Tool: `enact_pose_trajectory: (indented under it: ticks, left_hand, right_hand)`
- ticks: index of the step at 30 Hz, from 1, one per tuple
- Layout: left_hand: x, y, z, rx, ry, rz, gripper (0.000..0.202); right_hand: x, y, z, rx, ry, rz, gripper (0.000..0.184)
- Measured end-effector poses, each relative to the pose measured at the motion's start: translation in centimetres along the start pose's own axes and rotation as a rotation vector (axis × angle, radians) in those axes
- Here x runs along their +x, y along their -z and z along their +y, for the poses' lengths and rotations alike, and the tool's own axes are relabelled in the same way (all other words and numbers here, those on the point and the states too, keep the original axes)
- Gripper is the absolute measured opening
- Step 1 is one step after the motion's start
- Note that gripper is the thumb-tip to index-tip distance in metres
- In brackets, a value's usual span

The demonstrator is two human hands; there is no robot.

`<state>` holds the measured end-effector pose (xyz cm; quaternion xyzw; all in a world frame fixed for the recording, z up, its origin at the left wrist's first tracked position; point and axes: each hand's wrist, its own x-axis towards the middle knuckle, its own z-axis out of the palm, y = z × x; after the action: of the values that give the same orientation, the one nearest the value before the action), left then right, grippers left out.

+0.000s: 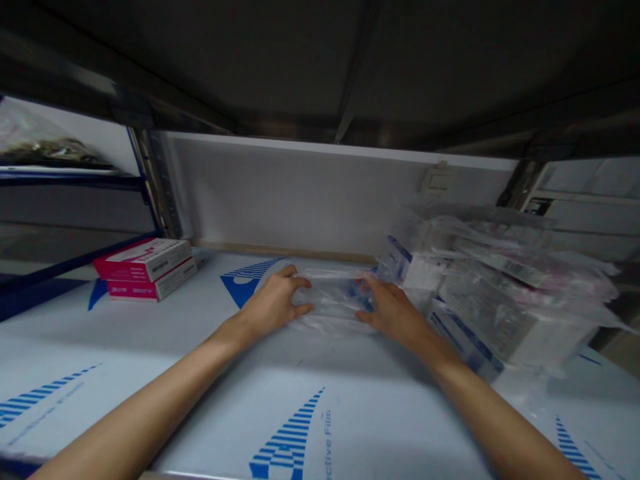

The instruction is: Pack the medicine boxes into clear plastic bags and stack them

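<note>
A clear plastic bag point(327, 300) lies on the film-covered shelf point(240, 393), stretched between my two hands. My left hand point(280, 297) grips its left side, thumb and fingers curled around the edge. On the opposite side my right hand point(387, 303) holds the bag the same way, with fingers bent over it. Blue print shows through the plastic near the right fingers; I cannot tell whether it belongs to the bag or to the shelf film. Just right of my right hand stands a pile of plastic-wrapped white boxes point(520, 333).
Two pink and white boxes point(150, 270) are stacked at the back left. Low overhead runs a dark upper shelf point(300, 73). Metal posts point(155, 180) stand at the rear corners, before a pale wall point(290, 193). A bagged item point(55, 143) sits on a neighbouring rack.
</note>
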<state>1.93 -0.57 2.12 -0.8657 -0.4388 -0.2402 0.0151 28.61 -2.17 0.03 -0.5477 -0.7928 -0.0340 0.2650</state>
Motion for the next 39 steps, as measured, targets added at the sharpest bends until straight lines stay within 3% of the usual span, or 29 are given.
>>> enact_pose_trajectory:
  ticks: [4, 8, 11, 14, 17, 21, 25, 27, 32, 39]
  left_hand:
    - [-0.2, 1.5, 0.4, 0.075, -0.019, -0.155, 0.064]
    - [-0.8, 2.9, 0.7, 0.109, -0.07, -0.305, 0.062]
    - [-1.3, 3.4, 0.7, 0.07, -0.105, -0.413, 0.061]
    - [-1.8, 3.4, 0.5, 0.012, -0.038, -0.557, 0.076]
    - [-2.1, 3.1, 0.1, -0.03, 0.024, -0.603, 0.093]
    - [-1.9, 3.2, -0.6, -0.138, -0.071, -0.478, 0.076]
    - [-1.2, 4.1, -0.9, -0.359, -0.274, -0.232, 0.033]
    - [-1.0, 4.6, -0.9, -0.466, -0.301, -0.099, 0.024]
    - [-2.2, 5.2, -2.1, -0.502, -0.178, 0.117, 0.035]
    - [-7.2, 5.7, -8.0, -0.195, 0.068, 0.13, 0.035]
  right_hand:
    - [-0.3, 0.5, 0.6, 0.047, 0.019, -0.074, 0.063]
    - [-0.6, 1.8, -0.2, 0.073, -0.053, -0.211, 0.053]
    - [-0.9, 2.8, -1.3, 0.08, -0.098, -0.384, 0.051]
    - [-1.2, 3.4, -2.1, 0.047, -0.104, -0.528, 0.051]
    - [-1.5, 3.6, -2.1, 0.012, -0.08, -0.579, 0.058]
    - [-1.2, 3.3, -1.2, 0.08, -0.005, -0.534, 0.059]
    - [-0.2, 3.8, -1.1, 0.251, 0.126, -0.317, 0.041]
    - [0.2, 4.5, -1.6, 0.327, 0.179, -0.23, 0.033]
    - [0.8, 6.7, -4.7, 0.44, 0.231, -0.204, 0.023]
    - [2.8, 6.0, -11.4, 0.423, 0.438, -0.237, 0.014]
